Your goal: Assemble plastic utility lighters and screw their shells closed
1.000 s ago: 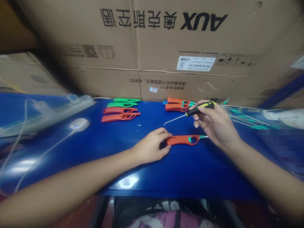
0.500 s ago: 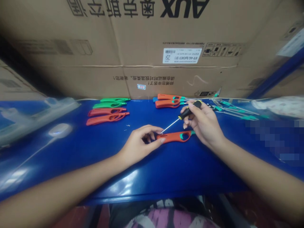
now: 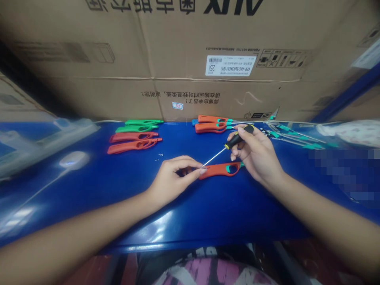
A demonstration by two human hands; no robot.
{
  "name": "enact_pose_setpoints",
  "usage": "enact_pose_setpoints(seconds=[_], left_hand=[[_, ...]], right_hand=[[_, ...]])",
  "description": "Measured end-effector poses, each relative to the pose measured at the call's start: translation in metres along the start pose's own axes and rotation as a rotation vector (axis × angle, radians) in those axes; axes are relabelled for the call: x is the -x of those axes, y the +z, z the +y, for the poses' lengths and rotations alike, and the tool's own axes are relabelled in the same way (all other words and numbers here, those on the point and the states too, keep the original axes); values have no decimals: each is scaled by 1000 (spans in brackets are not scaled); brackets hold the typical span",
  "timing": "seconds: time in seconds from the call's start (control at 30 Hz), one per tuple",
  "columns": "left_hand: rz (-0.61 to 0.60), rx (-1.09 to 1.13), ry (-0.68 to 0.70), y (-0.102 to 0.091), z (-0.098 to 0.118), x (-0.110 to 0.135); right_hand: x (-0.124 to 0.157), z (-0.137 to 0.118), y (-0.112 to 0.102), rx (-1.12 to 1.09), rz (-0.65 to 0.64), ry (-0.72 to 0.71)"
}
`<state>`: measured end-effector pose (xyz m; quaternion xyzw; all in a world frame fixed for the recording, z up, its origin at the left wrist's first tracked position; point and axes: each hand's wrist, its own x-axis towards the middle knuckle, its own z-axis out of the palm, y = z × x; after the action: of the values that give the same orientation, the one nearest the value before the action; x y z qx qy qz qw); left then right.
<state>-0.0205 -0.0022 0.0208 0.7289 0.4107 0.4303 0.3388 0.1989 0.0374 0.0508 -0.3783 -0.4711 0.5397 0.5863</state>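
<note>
My right hand (image 3: 253, 148) grips a screwdriver (image 3: 234, 140) by its black and yellow handle. Its thin metal shaft slants down to the left. The thumb and forefinger of my left hand (image 3: 175, 174) are pinched together at the screwdriver's tip; whatever they hold there is too small to make out. Just below and to the right, an orange lighter (image 3: 218, 170) with a green trigger lies flat on the blue table (image 3: 202, 213). My left fingers cover its left end, and my right hand hides its nozzle end. Tiny metal pieces (image 3: 159, 156) lie behind my left hand.
Green lighter shells (image 3: 138, 128) and red ones (image 3: 135, 146) lie at the back left. Two orange lighters (image 3: 210, 127) rest against the cardboard box (image 3: 175, 63). Several metal rods with green parts (image 3: 297, 134) lie right. A white oval device (image 3: 74, 160) with a cable sits left.
My left thumb and forefinger have closed together at the screwdriver's tip, with the thumb shifting up off the lighter's end. My right hand keeps its hold on the screwdriver.
</note>
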Motion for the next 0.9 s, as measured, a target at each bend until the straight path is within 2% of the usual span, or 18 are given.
enact_pose_setpoints(seconds=[0.23,0.37,0.57,0.63,0.73,0.8,0.9], left_hand=[[1,-24,26,1,-6,1],[-23,-82,71,2,-8,3],[-125,-121,102,4,-4,6],[-150,-107,84,6,-2,8],[-178,-81,43,8,1,10],[-196,-72,17,9,1,10],[-206,-71,-25,9,1,10]], right_hand=[[2,0,0,40,-52,-72],[6,-2,1,121,-103,-167],[24,-11,3,362,-265,-434],[29,-11,3,393,-316,-578],[31,-9,3,375,-327,-785],[30,-7,1,387,-341,-804],[28,-7,-3,427,-400,-669]])
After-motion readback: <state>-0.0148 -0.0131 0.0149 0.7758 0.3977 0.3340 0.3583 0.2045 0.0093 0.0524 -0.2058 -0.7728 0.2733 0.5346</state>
